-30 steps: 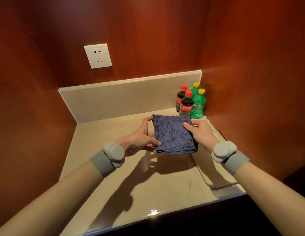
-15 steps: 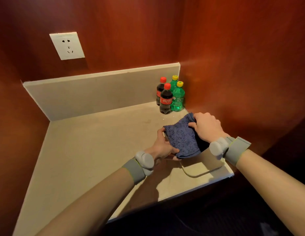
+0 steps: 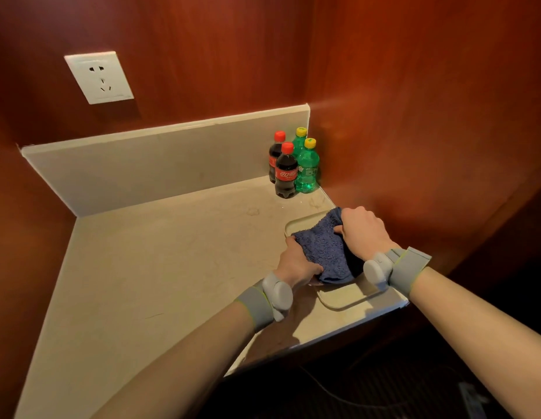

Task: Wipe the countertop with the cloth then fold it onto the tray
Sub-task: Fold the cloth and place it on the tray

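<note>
The cloth (image 3: 322, 251), a thick blue terry square already folded into a pad, sits over the tray (image 3: 343, 299) at the right near corner of the countertop (image 3: 160, 267), and both hands have it. The left hand (image 3: 296, 264) has its fingers curled shut around the cloth's near left edge; the right hand (image 3: 361, 229) is closed over the far right side, knuckles up, pressing down. Whether the pad lies flat on the tray or is held just above it cannot be told, since the hands hide its underside. The main risk, as I judge it, is the fold springing apart on release: terry is soft and bulky, so a loose layer may flop out over the tray's low rounded rim. The tray is a shallow, smooth, pale dish lying close to the counter's front edge, so a sideways push from either hand could slide it on the polished stone toward the drop. Four plastic bottles (image 3: 293, 167), two dark with red caps and two green with yellow caps, stand upright in the far right corner, apart from the cloth; a wide sweep of the right arm could topple them.
</note>
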Available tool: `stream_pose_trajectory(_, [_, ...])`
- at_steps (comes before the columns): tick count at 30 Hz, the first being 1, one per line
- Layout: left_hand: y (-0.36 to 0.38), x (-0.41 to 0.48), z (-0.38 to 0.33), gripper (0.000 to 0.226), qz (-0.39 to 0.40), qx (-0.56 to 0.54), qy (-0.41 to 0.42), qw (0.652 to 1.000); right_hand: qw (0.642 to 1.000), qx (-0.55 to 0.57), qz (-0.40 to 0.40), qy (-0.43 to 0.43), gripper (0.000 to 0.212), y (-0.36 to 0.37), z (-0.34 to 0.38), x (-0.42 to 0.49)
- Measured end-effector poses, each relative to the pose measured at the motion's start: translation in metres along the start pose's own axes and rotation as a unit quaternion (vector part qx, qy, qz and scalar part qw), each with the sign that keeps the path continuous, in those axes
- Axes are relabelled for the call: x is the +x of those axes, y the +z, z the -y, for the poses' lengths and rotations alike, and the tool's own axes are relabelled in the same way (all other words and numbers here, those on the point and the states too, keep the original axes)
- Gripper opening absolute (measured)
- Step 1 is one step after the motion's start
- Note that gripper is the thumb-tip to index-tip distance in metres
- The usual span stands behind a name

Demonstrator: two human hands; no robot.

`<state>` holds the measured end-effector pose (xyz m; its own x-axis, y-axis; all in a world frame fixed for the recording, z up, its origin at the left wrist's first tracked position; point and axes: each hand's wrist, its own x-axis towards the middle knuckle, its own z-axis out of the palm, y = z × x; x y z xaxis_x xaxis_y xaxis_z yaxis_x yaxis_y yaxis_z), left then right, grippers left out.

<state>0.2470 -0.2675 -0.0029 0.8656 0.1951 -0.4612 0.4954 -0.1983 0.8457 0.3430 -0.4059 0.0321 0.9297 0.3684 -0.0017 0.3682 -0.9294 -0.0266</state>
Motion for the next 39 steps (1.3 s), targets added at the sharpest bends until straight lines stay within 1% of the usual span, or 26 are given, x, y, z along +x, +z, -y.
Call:
stream_pose_trajectory(3, [0.0,-0.003,0.0,0.098,-0.023,0.098,0.037,0.994,1.0,0.018,0.008,0.0,0.027,0.006,-0.005,-0.001])
stream_pose_trajectory(5, [0.0,-0.008,-0.002,0.086,-0.044,0.159,0.061,0.984,1.0,0.027,0.014,-0.006,0.03,0.01,-0.008,-0.002])
stream_pose_trajectory(8, [-0.001,-0.012,-0.005,0.066,-0.082,0.284,0.124,0.947,1.0,0.028,0.005,-0.01,0.033,0.014,-0.012,-0.003])
stream_pose_trajectory(10, [-0.004,-0.011,-0.006,0.062,-0.081,0.351,0.155,0.92,0.999,0.029,-0.024,-0.019,0.033,0.014,-0.013,-0.003])
stream_pose_trajectory(12, [-0.007,-0.007,-0.007,0.068,-0.061,0.406,0.16,0.898,0.997,0.013,-0.058,-0.04,0.03,0.012,-0.012,-0.003])
stream_pose_trajectory(14, [-0.009,-0.001,-0.007,0.077,-0.039,0.443,0.159,0.882,0.995,-0.016,-0.066,-0.071,0.029,0.013,-0.013,-0.003])
stream_pose_trajectory(16, [-0.009,0.001,-0.005,0.087,-0.02,0.471,0.159,0.868,0.994,-0.034,-0.04,-0.093,0.028,0.016,-0.011,-0.002])
stream_pose_trajectory(19, [-0.008,0.004,0.0,0.097,-0.004,0.526,0.16,0.835,0.996,-0.014,0.019,-0.082,0.024,0.024,-0.008,-0.004])
stream_pose_trajectory(21, [-0.007,0.005,0.005,0.098,-0.003,0.551,0.163,0.818,0.996,-0.003,0.051,-0.076,0.026,0.031,-0.008,-0.006])
stream_pose_trajectory(23, [-0.007,0.006,0.009,0.098,-0.003,0.569,0.164,0.806,0.995,0.002,0.063,-0.075,0.029,0.036,-0.01,-0.006])
stream_pose_trajectory(27, [-0.001,0.007,0.009,0.097,-0.011,0.606,0.165,0.778,0.993,0.028,0.094,-0.059,0.04,0.03,-0.014,0.001])
stream_pose_trajectory(30, [0.001,0.009,0.006,0.095,-0.018,0.615,0.17,0.77,0.992,0.054,0.108,-0.047,0.044,0.028,-0.014,0.001])
stream_pose_trajectory(33, [0.0,0.013,0.005,0.091,-0.014,0.609,0.169,0.775,0.989,0.1,0.099,-0.042,0.043,0.027,-0.017,-0.011])
stream_pose_trajectory(35, [-0.003,0.018,0.003,0.087,-0.01,0.604,0.167,0.779,0.988,0.138,0.07,-0.03,0.033,0.026,-0.018,-0.023])
stream_pose_trajectory(38, [-0.007,0.026,-0.002,0.083,-0.014,0.57,0.166,0.805,0.973,0.227,0.028,0.04,0.006,0.024,-0.021,-0.048])
stream_pose_trajectory(39, [-0.011,0.029,-0.005,0.082,-0.019,0.556,0.168,0.814,0.962,0.263,0.029,0.072,0.006,0.023,-0.02,-0.056])
